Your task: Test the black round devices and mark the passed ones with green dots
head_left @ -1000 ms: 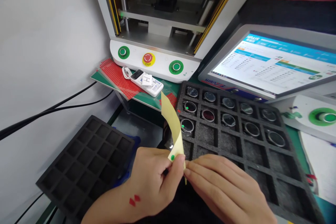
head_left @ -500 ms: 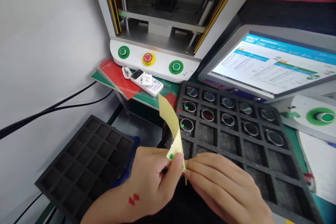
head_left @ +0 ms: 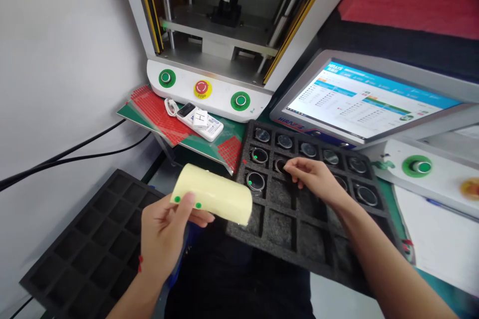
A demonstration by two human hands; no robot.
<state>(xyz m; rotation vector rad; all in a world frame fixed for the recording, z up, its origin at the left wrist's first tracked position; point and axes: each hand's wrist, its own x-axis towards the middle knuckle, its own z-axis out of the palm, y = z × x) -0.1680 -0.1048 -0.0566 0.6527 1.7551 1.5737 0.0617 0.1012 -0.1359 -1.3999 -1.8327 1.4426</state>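
A curled pale-yellow sticker sheet (head_left: 217, 189) with green round stickers (head_left: 198, 205) along its edge is pinched in my left hand (head_left: 168, 227), thumb on top. My right hand (head_left: 310, 177) reaches over the dark foam tray (head_left: 249, 242), fingertips pinched together at a round watch face (head_left: 280, 166) in the second row. Whatever lies between those fingertips is hidden. Two watch faces at the tray's left side, one upper (head_left: 259, 155) and one lower (head_left: 255, 181), each bear a green dot. Several other round watch faces (head_left: 285, 141) sit in the tray's back rows.
Behind stands a press machine with a red stop button (head_left: 202, 89) and green buttons (head_left: 240, 100). A white handheld device (head_left: 202, 122) lies on the green mat beside red sticker sheets (head_left: 160, 119). A monitor (head_left: 370, 102) is at the right, another foam tray (head_left: 90, 249) at the lower left.
My hands have moved apart: the right hand left the sticker sheet and reached forward to a watch face in the tray. The left hand moved left with the sheet, now turned broadside. The view shifted slightly.
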